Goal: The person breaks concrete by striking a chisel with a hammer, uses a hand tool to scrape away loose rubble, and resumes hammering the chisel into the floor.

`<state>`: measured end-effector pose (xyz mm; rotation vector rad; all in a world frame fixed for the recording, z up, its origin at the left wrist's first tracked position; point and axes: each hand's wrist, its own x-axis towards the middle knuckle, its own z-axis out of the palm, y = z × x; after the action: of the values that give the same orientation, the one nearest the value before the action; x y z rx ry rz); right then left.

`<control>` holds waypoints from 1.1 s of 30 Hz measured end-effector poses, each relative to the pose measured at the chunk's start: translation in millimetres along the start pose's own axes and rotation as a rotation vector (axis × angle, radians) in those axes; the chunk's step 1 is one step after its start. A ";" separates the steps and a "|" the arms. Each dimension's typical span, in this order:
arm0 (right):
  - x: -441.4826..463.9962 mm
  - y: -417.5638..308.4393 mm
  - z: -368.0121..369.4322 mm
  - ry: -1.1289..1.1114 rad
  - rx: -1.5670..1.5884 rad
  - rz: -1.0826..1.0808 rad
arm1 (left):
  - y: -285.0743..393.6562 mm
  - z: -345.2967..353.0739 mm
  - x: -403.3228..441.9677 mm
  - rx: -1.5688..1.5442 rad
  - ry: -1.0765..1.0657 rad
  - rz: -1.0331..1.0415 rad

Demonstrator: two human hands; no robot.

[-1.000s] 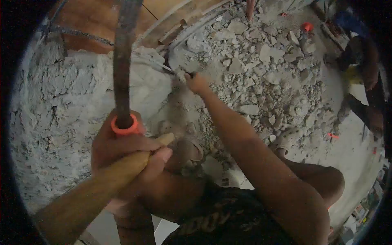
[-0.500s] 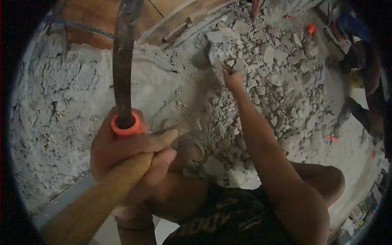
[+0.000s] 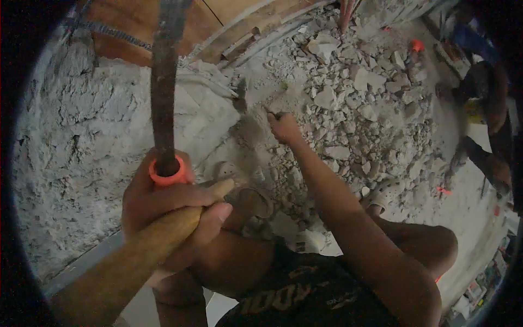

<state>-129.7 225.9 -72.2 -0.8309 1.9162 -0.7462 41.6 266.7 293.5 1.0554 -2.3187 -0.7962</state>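
My left hand [image 3: 169, 201] is closed around a dark metal bar [image 3: 164, 87] with an orange collar [image 3: 167, 170] and around a tapered wooden handle [image 3: 136, 256]. The bar rises upright past the top of the view, and the handle runs to the lower left. Farther forward, my right hand [image 3: 284, 128] is closed, low over grey dust at the left edge of the rubble [image 3: 338, 98]. Something dark shows at its fingertips, too small to make out.
A rough grey block or wall surface [image 3: 81, 141] fills the left side. Brown panels [image 3: 131, 22] are at the top left. My shoe [image 3: 385, 195] stands by the rubble. Another person's limbs [image 3: 482, 98] show at the right edge, near an orange object [image 3: 417, 46].
My right hand first swept right toward the rubble, then came back left and nearer to me. A pale slab beyond it at half a second ago no longer shows there. My left hand keeps its hold.
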 end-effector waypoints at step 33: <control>72.9 55.3 -10.6 0.125 -0.082 -0.231 | 15.1 16.1 11.5 -0.032 -0.036 -0.052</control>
<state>-180.5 203.1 -145.5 -1.0921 1.9934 -0.8803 17.0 270.7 294.0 1.0996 -2.3085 -0.8765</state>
